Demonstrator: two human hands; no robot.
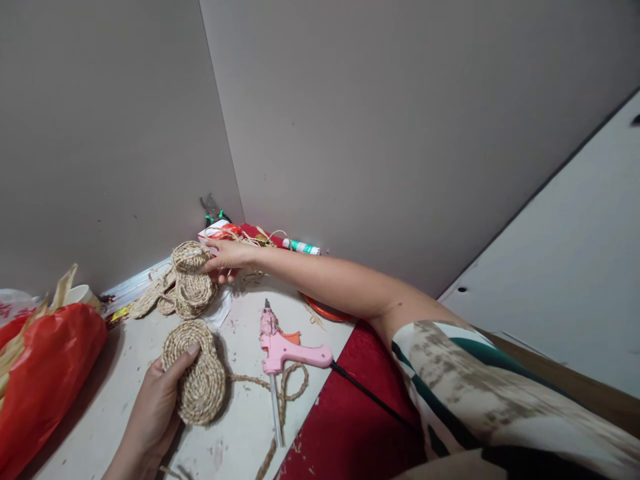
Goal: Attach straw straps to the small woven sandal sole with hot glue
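My left hand [163,393] grips a coiled straw-rope piece [200,390] shaped like a figure eight, thumb on top, at the lower left. A braided rope [250,379] trails from its right side. My right hand [225,260] reaches across to the back of the table; its fingers touch or nearly touch a second coiled piece [194,293], and whether they grip it is unclear. Flat woven pieces [153,293] lie beside that one. A pink glue gun [287,350] lies right of the held piece, a clear glue stick in its rear end.
A red plastic bag [60,353] with dried husks stands at the left. Green-handled pliers [215,215], a small box [215,231] and a white-green tube [301,247] lie by the wall corner. The gun's black cord [370,393] crosses a red cloth [350,413].
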